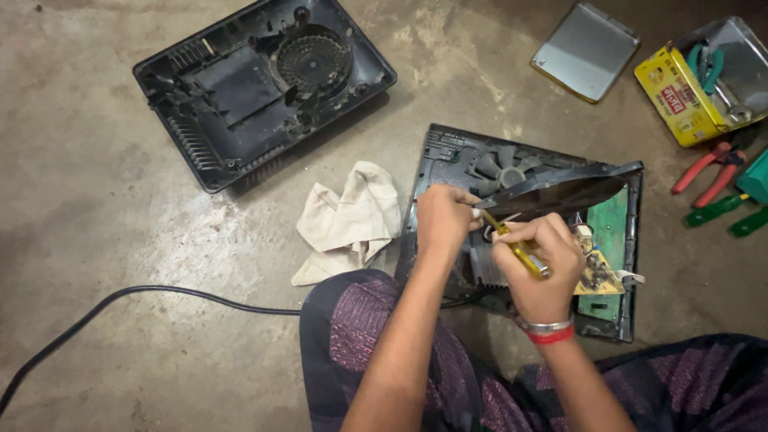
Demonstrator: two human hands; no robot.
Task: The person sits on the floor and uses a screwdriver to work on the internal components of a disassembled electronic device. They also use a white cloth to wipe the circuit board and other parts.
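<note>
black plastic and bare circuitry lie open on a concrete floor (104, 200) as a person seated there works on a dismantled cooktop base (524, 240), just in front of both hands. the right hand (538, 268) is closed around a yellow-handled screwdriver (512, 246), its tip angled up and left toward the left hand (442, 220), whose fingers are pinched narrow at the tip on something too small to make out. a dark glass panel (560, 192) rests tilted just beyond the knuckles, over a fan (500, 166) and a green circuit board (610, 232). a crumpled cloth (348, 218) lies left of the left hand; a second empty housing (260, 84) sits well beyond it. pliers (708, 172) and a yellow tin (696, 84) of tools lie far right of the right hand, and a black cable (144, 308) runs off to the left. a slip of the tip could jab the pinching fingers or gouge the board, and a nudge could slide the propped panel off the base.
</note>
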